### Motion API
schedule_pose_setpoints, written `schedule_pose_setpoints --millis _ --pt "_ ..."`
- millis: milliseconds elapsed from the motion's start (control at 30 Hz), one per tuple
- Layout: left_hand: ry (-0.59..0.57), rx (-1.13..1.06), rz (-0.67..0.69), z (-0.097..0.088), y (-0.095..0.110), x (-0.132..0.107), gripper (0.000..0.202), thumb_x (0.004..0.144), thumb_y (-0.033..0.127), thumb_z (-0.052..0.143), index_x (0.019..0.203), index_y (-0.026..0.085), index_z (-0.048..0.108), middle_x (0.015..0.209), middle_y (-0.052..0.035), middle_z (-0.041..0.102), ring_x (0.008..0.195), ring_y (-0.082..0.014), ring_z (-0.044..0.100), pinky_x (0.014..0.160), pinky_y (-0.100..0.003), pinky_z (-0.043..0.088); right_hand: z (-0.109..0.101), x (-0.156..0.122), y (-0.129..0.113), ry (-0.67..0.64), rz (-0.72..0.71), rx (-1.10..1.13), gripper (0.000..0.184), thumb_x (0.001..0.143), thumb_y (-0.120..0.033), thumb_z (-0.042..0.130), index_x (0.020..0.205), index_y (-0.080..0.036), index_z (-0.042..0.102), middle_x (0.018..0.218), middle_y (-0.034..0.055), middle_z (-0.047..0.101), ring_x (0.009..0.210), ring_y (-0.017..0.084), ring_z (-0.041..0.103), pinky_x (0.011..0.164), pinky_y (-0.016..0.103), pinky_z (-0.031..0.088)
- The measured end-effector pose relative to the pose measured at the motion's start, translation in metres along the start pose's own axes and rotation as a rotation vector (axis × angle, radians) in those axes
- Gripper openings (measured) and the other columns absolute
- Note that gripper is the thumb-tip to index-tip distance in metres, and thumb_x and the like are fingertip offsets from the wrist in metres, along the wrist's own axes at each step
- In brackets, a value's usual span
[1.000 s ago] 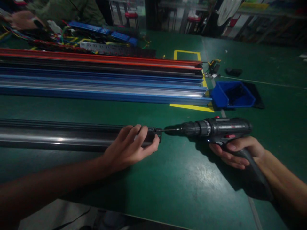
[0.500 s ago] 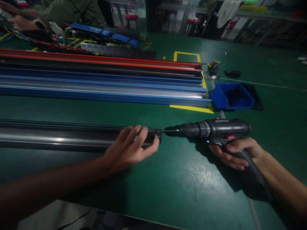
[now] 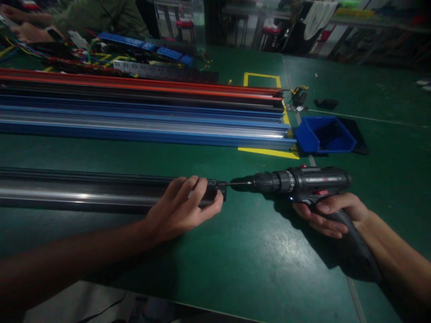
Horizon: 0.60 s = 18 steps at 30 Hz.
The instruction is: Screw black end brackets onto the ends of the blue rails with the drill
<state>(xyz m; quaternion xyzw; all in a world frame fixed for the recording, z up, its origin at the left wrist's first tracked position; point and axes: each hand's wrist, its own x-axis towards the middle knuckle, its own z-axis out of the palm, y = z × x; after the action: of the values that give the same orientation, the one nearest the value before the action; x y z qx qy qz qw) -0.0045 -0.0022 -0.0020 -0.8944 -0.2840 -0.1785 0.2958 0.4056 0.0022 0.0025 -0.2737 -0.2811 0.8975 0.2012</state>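
My left hand point(image 3: 183, 204) is closed around the right end of a long black metal profile point(image 3: 84, 192) that lies along the green table. A dark end piece point(image 3: 224, 192) sits at that end, partly hidden by my fingers. My right hand point(image 3: 332, 214) grips the handle of a black cordless drill point(image 3: 303, 179) with red switches. The drill lies level, its long thin bit point(image 3: 235, 183) pointing left and reaching the top of the profile's end. Whether a screw sits at the tip is too small to tell.
Behind the black profile lie blue profiles point(image 3: 151, 121) and an orange one point(image 3: 141, 84). A blue bin point(image 3: 308, 137) stands at their right end. Farther back are wires, blue strips point(image 3: 144, 45) and a co-worker's hand point(image 3: 32, 33). The table's front edge point(image 3: 161, 299) is near me.
Nearly nothing differs. Both hands, the drill and the black profile keep their places; the co-worker's hands at the top left have shifted slightly.
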Motion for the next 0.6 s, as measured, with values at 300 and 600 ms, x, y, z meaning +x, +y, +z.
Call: schedule_pose_setpoints --millis 300,600 --pt "-0.002 -0.008 0.002 -0.0003 -0.0003 -0.0002 0.058 0.084 0.034 0.082 0.136 0.025 0.058 0.117 -0.016 0.055 0.11 -0.0319 0.06 0.086 -0.044 0.057 -0.0012 0.0019 0.0018 -0.058 -0.028 -0.02 0.032 0.091 -0.024 0.062 0.115 -0.005 0.071 0.093 0.0121 0.074 0.036 0.0 0.041 0.042 0.014 0.048" --pt "-0.003 0.003 0.0 -0.0015 -0.0003 -0.001 0.056 0.084 0.034 0.082 0.134 0.025 0.059 0.116 -0.0154 0.056 0.11 -0.0311 0.06 0.086 -0.044 0.056 0.0037 0.003 0.0012 -0.054 -0.026 0.021 0.021 0.09 -0.021 0.065 0.101 -0.005 0.074 0.079 0.0062 0.07 0.036 0.002 0.043 0.045 0.014 0.053"
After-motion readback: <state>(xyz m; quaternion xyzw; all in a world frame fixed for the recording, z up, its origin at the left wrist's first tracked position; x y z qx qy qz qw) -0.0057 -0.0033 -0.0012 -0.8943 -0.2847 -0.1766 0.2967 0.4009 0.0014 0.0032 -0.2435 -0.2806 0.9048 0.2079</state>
